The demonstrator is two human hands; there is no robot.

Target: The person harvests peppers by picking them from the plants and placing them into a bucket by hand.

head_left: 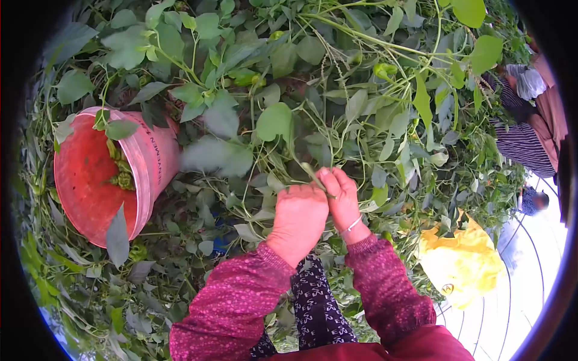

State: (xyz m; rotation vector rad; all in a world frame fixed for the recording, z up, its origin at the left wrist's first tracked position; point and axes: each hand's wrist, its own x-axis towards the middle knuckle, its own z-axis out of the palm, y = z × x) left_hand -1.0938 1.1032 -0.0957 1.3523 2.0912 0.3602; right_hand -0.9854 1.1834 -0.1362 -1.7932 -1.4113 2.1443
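My left hand (299, 221) and my right hand (342, 203) are together in front of me, among leafy green plants. Both are closed around a green plant stem (312, 175), whose end pokes out between them. The left fingers are curled under and mostly hidden behind the back of the hand. A thin bracelet (351, 225) circles the right wrist. To the left, a red bucket (161, 153) lies tilted in the foliage, with several wrinkled green peppers (123, 174) inside. A pale green pepper (384, 71) shows among the stems beyond my hands.
Dense foliage (217, 114) surrounds my hands and the bucket. At the right lies a yellow sack or sheet (463, 259) by a bright ground with dark curved lines. Another person in striped clothing (522, 144) is at the far right edge.
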